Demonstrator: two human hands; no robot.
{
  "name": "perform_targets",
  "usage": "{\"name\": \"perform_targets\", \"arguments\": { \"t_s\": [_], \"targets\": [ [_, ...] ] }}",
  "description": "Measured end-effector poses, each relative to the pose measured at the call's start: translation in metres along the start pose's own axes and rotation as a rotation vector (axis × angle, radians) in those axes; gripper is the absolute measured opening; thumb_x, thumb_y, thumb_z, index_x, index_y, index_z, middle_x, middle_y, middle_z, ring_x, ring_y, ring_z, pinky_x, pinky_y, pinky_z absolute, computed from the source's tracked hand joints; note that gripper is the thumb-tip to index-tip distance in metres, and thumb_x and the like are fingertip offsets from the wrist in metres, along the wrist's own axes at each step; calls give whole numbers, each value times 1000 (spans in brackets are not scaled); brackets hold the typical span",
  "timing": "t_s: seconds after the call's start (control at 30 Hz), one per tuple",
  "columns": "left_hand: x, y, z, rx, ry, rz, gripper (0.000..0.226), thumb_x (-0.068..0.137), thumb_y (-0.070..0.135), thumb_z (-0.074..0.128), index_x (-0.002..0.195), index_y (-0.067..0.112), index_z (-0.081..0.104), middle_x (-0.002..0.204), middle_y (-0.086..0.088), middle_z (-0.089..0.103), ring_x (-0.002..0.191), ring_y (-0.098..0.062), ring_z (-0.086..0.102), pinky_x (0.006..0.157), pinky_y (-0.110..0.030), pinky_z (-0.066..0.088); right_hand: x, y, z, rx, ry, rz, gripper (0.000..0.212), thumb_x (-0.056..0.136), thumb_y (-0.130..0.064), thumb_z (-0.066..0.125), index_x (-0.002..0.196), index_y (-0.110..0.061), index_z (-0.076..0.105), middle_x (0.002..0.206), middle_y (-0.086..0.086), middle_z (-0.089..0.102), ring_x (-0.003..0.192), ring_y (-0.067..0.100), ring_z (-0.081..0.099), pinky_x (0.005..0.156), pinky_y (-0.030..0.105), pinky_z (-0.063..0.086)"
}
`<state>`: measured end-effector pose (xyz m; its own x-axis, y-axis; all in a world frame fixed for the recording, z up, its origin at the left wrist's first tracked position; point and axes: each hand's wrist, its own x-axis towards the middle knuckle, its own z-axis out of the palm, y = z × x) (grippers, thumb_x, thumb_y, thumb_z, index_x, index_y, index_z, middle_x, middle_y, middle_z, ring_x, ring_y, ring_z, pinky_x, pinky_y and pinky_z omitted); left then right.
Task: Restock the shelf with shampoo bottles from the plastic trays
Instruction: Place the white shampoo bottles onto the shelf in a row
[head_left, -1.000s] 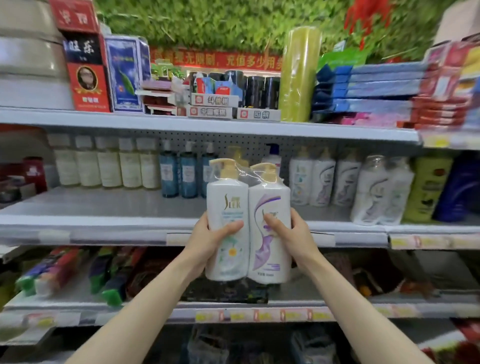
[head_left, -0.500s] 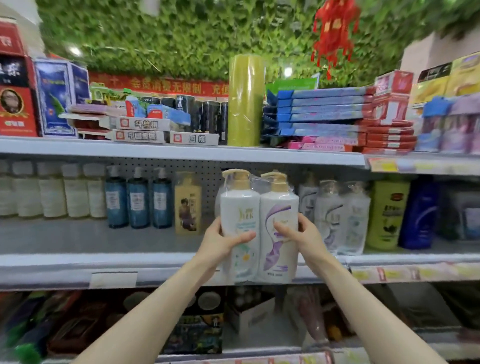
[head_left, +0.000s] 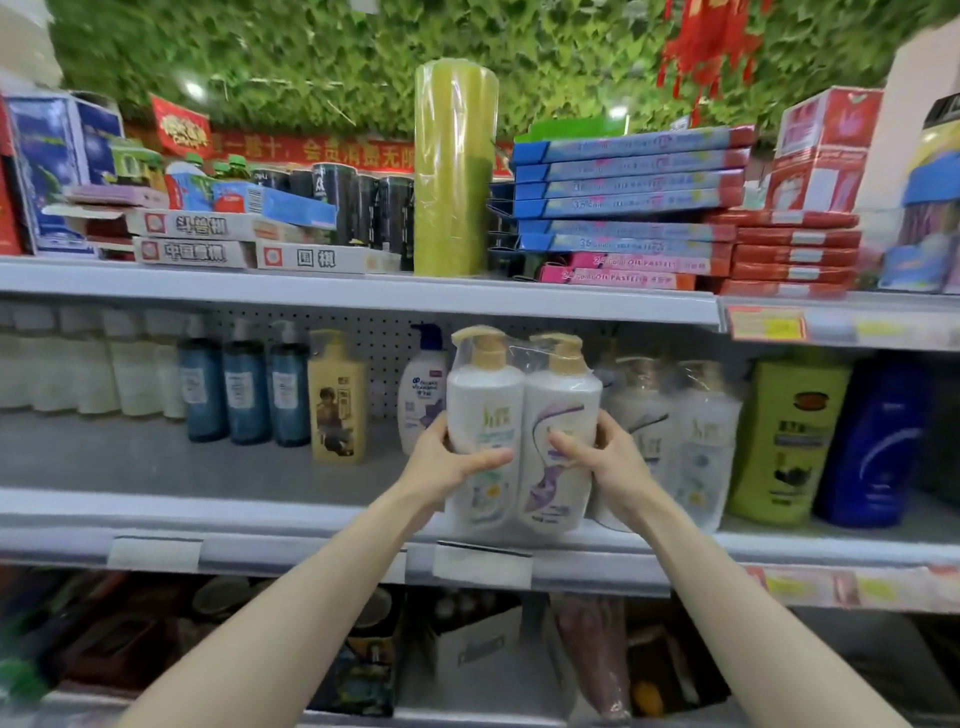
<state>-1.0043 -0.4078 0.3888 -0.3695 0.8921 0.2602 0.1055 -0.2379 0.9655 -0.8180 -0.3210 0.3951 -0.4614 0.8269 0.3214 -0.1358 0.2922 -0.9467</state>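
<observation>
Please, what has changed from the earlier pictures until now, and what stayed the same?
The clear-wrapped twin pack of white pump bottles moved forward, from in front of the grey metal middle shelf to its front edge, where its base seems to rest. Nothing was let go: the left hand and right hand still grip its sides.

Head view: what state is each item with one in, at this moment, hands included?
Plastic-wrapped twin pack of white pump shampoo bottles: upright, held from both sides, base at the grey metal shelf's front edge.
Left hand: grips the pack's left bottle.
Right hand: grips the pack's right bottle.
Second wrapped white twin pack: standing on the shelf, just right of the held one.
Yellow rectangular bottle: upright, further back on the shelf.
</observation>
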Motion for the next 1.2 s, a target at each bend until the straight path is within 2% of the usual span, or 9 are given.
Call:
{"name": "perform_targets", "arguments": {
  "t_s": [0.13, 0.37, 0.5, 0.6, 0.73, 0.8, 0.93, 1.07, 1.2],
  "targets": [
    [12, -12, 4, 31, 26, -40, 58, 64, 15, 86, 114, 13, 57, 106, -4, 70, 95, -18, 68, 77, -34, 57, 16, 15, -5, 1, 26, 58, 43, 75, -24, 79, 110, -15, 56, 105, 8, 71, 90, 22, 71, 73, 36, 59],
    [31, -28, 8, 58, 5, -136, 73, 49, 34, 92, 111, 7, 64, 102, -5, 73, 93, -20, 71, 86, -44, 56, 33, 37, -11, -22, 83, 97, 39, 71, -29, 83, 101, -23, 59, 102, 5, 73, 95, 23, 70, 90, 49, 55],
    [36, -37, 10, 54, -7, -142, 31, 69, 15, 83, 96, 17, 68, 101, -5, 74, 90, -17, 71, 85, -39, 56, 34, 43, -10, -44, 90, 74, 35, 76, -26, 80, 105, -22, 61, 105, 2, 71, 100, 19, 67, 95, 44, 52],
    [39, -42, 8, 47, 13, -130, 34, 69, 14, 83, 96, 22, 64, 100, 0, 73, 94, -18, 70, 88, -39, 54, 38, 44, -6, -87, 118, 74, 65, 76, -33, 80, 127, -4, 51, 117, 8, 65, 108, 19, 61, 96, 36, 49],
    [44, -47, 5, 57, -5, -129, 42, 71, 15, 82, 107, 17, 62, 104, 0, 73, 97, -17, 69, 90, -39, 54, 37, 48, -4, -49, 108, 59, 59, 79, -29, 77, 125, -7, 47, 113, 2, 61, 104, 14, 58, 83, 23, 46],
    [45, -49, 6, 54, -15, -138, 45, 71, 20, 83, 111, 15, 63, 105, -1, 73, 97, -16, 69, 90, -39, 54, 34, 51, -3, -31, 119, 48, 62, 80, -29, 77, 128, -10, 44, 115, 1, 60, 107, 13, 58, 88, 26, 49],
    [35, -53, 12, 33, 3, -123, 43, 73, 20, 81, 111, 19, 60, 106, 2, 71, 93, -9, 68, 68, -18, 55, 28, 55, 2, 0, 146, 33, 67, 78, -37, 77, 131, -12, 45, 116, -4, 63, 108, 9, 60, 99, 32, 47],
    [27, -67, 9, -38, 15, -139, 63, 67, 24, 84, 121, 17, 52, 114, 2, 68, 105, -13, 65, 92, -32, 52, 17, 66, 3, -19, 153, 50, 73, 78, -49, 72, 135, -14, 45, 129, -2, 60, 120, 12, 55, 107, 38, 42],
    [24, -70, 9, -31, 44, -122, 43, 77, 19, 77, 111, 22, 51, 109, 5, 66, 103, -10, 63, 91, -30, 50, 13, 74, 4, -57, 179, 81, 56, 89, -38, 64, 133, -9, 45, 125, -2, 59, 117, 12, 53, 99, 27, 41]
  ]
}}
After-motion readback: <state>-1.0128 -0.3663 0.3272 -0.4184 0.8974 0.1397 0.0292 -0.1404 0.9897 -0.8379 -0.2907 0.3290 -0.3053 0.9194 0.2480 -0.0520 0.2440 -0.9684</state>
